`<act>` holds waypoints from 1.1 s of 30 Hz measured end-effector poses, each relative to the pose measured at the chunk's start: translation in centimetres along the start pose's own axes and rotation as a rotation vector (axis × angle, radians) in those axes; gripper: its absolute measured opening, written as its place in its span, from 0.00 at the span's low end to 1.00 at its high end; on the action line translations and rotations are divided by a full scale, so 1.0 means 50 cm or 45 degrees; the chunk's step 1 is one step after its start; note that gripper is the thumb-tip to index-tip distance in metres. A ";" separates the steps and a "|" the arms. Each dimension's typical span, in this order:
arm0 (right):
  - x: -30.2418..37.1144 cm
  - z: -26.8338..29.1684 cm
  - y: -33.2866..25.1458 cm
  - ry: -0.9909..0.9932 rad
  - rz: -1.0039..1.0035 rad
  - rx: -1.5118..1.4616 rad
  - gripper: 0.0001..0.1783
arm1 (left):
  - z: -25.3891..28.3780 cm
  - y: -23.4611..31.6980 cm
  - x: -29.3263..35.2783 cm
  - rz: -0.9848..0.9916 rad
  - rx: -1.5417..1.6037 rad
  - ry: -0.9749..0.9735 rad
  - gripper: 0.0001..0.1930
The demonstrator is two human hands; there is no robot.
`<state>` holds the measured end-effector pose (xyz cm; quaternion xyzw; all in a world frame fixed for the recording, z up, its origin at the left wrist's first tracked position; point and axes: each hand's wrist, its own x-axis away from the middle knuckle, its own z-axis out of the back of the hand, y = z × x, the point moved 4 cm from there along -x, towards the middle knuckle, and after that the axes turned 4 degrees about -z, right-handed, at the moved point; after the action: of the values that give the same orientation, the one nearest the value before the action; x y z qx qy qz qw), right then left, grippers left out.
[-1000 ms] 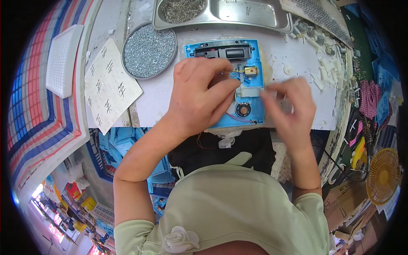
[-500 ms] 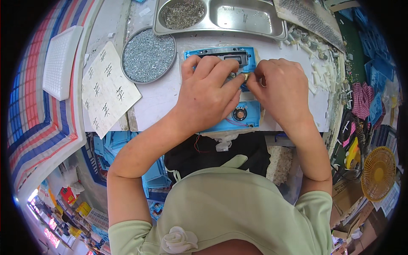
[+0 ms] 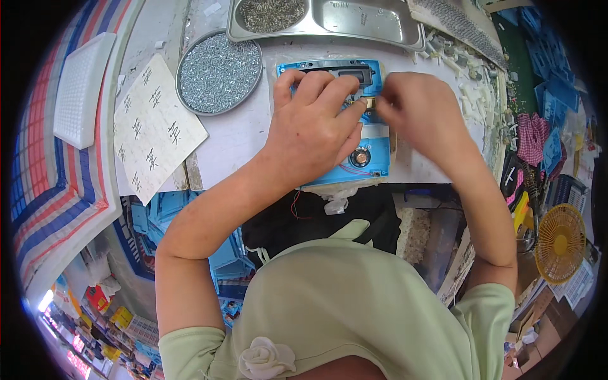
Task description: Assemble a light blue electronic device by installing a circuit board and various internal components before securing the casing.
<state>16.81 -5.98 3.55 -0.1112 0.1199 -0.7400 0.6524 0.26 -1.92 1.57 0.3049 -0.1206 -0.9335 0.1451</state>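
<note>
Blue rectangular plastic housing [image 3: 379, 149], flat on white tabletop [image 3: 231, 140]; left hand [image 3: 310, 130] over it, fingers half-bent (grip cannot be told); right hand [image 3: 423, 114] at its right edge, fingers curled, contents indiscernible.

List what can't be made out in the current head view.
Head view: middle left of the blue casing, covered by the left hand.
Head view: whether the right hand grips anything; its fingers are motion-blurred.
Head view: far side of the steel tray, cut off by the top edge.
Head view: exact shape and count of the metal pieces in the round dish; too small and heaped.
</note>
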 end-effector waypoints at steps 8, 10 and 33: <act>0.043 -0.047 0.075 -0.142 -0.520 -0.885 0.17 | 0.009 -0.008 -0.024 0.071 0.201 -0.023 0.16; 0.047 -0.044 0.075 -0.079 -0.529 -0.808 0.16 | 0.007 -0.028 -0.032 0.139 0.345 0.002 0.16; 0.117 0.296 1.205 0.097 -1.797 0.786 0.26 | -0.003 -0.041 -0.088 0.149 0.129 -0.195 0.18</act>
<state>77.41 -19.49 -1.83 0.0514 -0.1688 -0.9840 0.0227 3.33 1.49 3.16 0.2321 -0.1962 -0.9366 0.1743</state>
